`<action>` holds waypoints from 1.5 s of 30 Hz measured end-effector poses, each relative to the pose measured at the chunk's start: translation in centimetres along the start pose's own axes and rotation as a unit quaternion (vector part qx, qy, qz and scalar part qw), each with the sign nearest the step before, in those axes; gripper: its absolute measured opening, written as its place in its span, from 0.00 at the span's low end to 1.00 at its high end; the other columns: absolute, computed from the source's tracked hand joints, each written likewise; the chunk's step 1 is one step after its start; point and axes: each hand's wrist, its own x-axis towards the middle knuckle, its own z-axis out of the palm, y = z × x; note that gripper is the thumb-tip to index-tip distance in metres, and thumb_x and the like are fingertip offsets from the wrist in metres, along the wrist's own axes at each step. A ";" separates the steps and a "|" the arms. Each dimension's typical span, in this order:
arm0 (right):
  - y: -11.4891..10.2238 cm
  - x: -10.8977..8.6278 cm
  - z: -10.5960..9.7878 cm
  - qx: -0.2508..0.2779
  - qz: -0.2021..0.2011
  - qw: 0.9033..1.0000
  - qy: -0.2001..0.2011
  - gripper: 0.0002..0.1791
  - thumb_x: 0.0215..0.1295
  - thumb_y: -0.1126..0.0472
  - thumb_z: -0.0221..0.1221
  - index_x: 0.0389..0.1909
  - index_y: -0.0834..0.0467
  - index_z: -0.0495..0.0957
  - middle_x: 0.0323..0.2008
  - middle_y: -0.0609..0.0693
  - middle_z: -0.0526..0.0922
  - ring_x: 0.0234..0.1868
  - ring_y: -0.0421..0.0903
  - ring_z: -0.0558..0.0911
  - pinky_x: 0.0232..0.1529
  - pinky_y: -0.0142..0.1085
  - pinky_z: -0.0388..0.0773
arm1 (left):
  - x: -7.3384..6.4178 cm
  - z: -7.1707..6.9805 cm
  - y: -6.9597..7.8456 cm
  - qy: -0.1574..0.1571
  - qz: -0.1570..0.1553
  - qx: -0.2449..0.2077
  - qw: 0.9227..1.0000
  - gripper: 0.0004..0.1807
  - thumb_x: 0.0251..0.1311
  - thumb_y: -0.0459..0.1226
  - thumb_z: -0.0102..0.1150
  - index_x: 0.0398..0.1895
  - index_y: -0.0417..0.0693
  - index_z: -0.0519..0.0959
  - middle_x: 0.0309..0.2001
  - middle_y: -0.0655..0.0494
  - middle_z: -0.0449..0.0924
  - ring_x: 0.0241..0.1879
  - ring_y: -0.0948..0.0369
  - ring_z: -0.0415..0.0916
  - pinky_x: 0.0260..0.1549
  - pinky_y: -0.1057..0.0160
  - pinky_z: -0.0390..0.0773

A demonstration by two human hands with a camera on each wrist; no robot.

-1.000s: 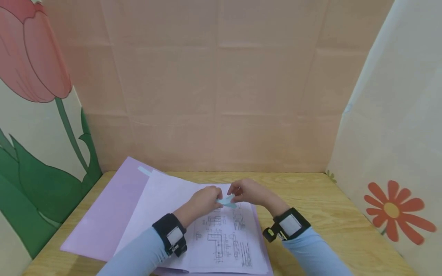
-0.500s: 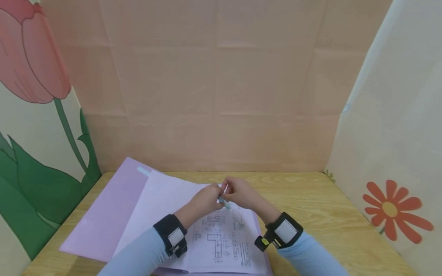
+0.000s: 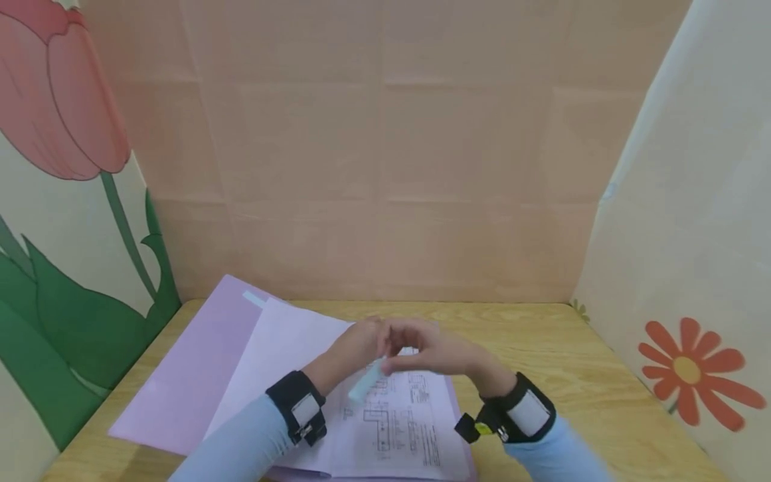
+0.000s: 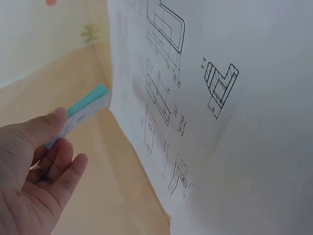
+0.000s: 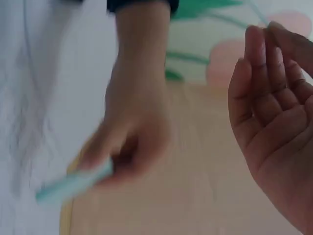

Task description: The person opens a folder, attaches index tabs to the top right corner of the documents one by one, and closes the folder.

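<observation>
- Two-handedly handling a teal strip [image 4: 83,110] above the paper [image 3: 391,428]
- Pinching one end with left fingers [image 4: 71,176], seemingly leaving the rest free
- Curling right fingers [image 5: 239,83] nearby; cannot tell whether gripping anything

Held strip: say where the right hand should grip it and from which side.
Probably best to pinch the strip by its free end, coming from the near side: the left hand pinches the other end, and in the head view the free end points to the picture's bottom. It looks thin and flat, so pinch across its faces.
</observation>
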 end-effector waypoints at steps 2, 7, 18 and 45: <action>1.3 -0.9 -2.2 -0.007 0.039 0.998 0.038 0.06 0.67 0.69 0.56 0.42 0.65 0.71 0.35 0.60 0.79 0.37 0.42 0.81 0.43 0.37 0.81 | 0.2 -0.1 0.3 -0.013 -0.025 -0.008 1.000 0.06 0.57 0.35 0.65 0.38 0.47 0.84 0.32 0.58 0.77 0.31 0.66 0.72 0.32 0.73 0.74; 6.2 -5.1 -7.9 -0.077 0.169 0.969 0.164 0.09 0.66 0.65 0.59 0.41 0.66 0.72 0.34 0.60 0.78 0.35 0.50 0.81 0.38 0.35 0.80 | 0.1 -0.1 0.9 -0.038 -0.094 -0.031 0.994 0.13 0.55 0.42 0.69 0.42 0.48 0.84 0.34 0.61 0.76 0.31 0.68 0.71 0.31 0.74 0.75; 12.6 -14.1 -12.8 -0.072 0.336 0.915 0.212 0.16 0.68 0.59 0.57 0.46 0.69 0.69 0.36 0.57 0.78 0.38 0.50 0.82 0.39 0.43 0.79 | 0.4 0.1 1.7 -0.043 -0.086 0.020 0.995 0.15 0.59 0.46 0.65 0.49 0.57 0.80 0.36 0.64 0.79 0.31 0.71 0.74 0.30 0.73 0.75; 12.0 -13.4 -12.6 -0.097 0.323 0.916 0.219 0.15 0.67 0.62 0.58 0.46 0.69 0.70 0.36 0.59 0.77 0.37 0.52 0.82 0.37 0.41 0.80 | 2.6 9.3 15.1 -0.236 0.314 0.114 0.912 0.10 0.65 0.43 0.58 0.47 0.68 0.82 0.44 0.78 0.80 0.44 0.83 0.71 0.40 0.86 0.66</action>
